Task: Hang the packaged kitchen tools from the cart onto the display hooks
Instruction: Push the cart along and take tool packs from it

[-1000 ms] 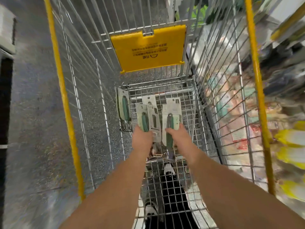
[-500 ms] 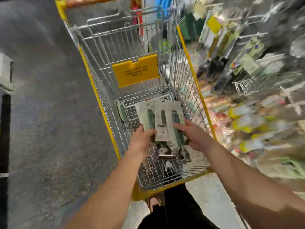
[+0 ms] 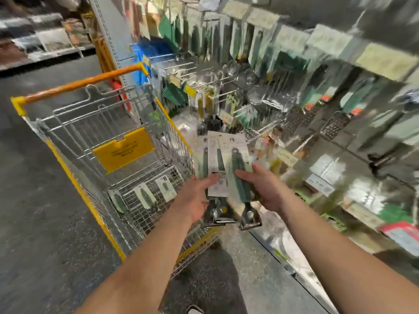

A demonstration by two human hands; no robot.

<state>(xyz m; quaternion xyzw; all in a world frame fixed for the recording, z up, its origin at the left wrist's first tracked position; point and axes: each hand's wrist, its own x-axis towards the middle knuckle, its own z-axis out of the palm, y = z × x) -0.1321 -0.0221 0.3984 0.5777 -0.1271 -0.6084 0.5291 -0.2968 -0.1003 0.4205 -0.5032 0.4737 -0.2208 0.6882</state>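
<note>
Both hands have lifted the fanned packages up out of the cart and swung them right, toward the display, which now fills the right side of the view where half a second ago the cart sat in the middle.

Nearest, the left hand (image 3: 195, 198) grips the lower part of the packages (image 3: 221, 159) from the left, its fingers curled round the cards with the thumb across the front. The right hand (image 3: 264, 188) holds the same fan from the right, its fingers clamped on the frontmost card, the one with a dark green handle. Metal tool heads hang out below the cards, between the two wrists. The fan is in the air, just right of the cart's near corner and in front of the lower shelves.

Left of the hands stands the cart (image 3: 74, 168), a wire basket with yellow edging and an orange handle. Three more packaged tools (image 3: 145, 196) lie flat on its floor, apart from one another.

Farther off, the display hooks (image 3: 217, 83) stick out from the shelving, some carrying blurred green and silver utensils; details there cannot be made out.
</note>
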